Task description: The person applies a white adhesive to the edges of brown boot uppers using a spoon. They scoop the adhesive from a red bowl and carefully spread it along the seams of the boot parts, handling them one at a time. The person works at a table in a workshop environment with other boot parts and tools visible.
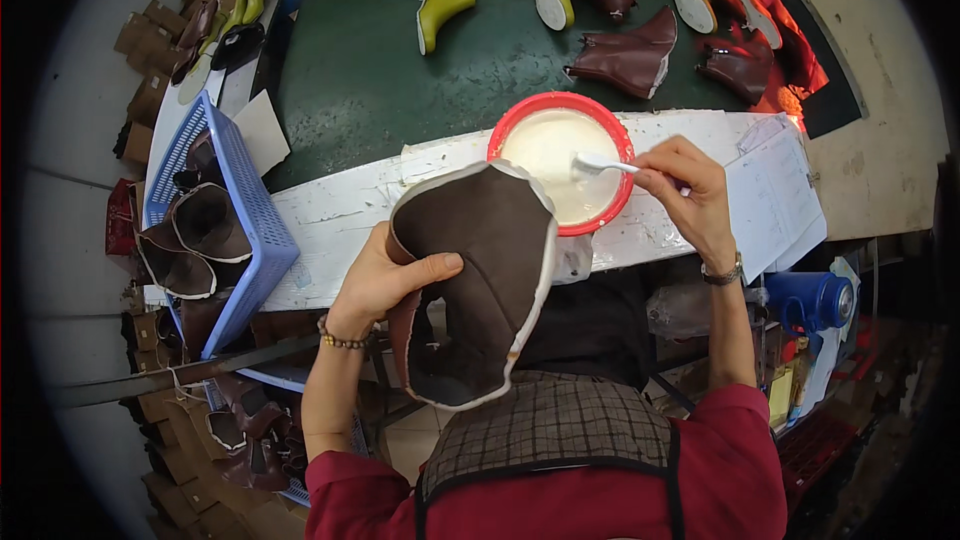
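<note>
Your left hand (385,280) clamps the brown boot upper (475,280), lining up for gluing. At two o'clock, your right hand (690,195) pinches a brush (600,164), bristles dipped in the red glue bowl (520,120) for loading.

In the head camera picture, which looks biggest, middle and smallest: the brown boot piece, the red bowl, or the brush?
1. Brown boot piece, held in the left hand; it is nearest the camera, which inflates it.
2. Red bowl of white glue.
3. Brush in the right hand.
</note>
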Available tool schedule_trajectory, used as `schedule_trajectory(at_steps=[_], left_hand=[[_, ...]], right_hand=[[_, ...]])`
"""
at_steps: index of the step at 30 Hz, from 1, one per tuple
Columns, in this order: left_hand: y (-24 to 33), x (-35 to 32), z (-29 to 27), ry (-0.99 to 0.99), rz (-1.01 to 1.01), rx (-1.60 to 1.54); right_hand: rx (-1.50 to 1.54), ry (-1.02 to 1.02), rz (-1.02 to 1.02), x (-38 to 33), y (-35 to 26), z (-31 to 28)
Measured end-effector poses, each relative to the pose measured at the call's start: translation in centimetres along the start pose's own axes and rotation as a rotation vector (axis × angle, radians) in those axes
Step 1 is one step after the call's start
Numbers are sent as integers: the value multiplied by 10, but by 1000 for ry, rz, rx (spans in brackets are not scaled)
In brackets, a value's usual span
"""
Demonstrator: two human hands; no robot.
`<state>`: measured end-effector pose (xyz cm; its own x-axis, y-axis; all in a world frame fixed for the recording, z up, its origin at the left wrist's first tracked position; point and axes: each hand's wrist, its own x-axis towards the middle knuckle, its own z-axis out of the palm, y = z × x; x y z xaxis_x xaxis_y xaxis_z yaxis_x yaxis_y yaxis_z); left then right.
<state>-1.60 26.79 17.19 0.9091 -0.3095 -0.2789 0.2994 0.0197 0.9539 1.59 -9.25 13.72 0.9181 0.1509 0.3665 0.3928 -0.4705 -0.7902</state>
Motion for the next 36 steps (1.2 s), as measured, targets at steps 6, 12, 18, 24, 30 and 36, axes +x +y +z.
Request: schedule_trajectory(at_steps=[6,12,18,24,30,36], left_hand=[[1,11,-7,-264,-102,122],[10,5,-10,-96,69,112],[17,3,3,122,270,35],[21,7,-1,182,376,17],[18,11,-28,-139,51,115],[5,22,-25,-424,20,247]], right_hand=[[-44,-145,-421,44,-34,16],[-54,-4,-318,40,-25,24],[-133,152,-288,20,-29,33],[-82,57,-258,1,-41,35],[-132,-42,-303,37,-39,15],[-54,-247,-507,75,-47,26]])
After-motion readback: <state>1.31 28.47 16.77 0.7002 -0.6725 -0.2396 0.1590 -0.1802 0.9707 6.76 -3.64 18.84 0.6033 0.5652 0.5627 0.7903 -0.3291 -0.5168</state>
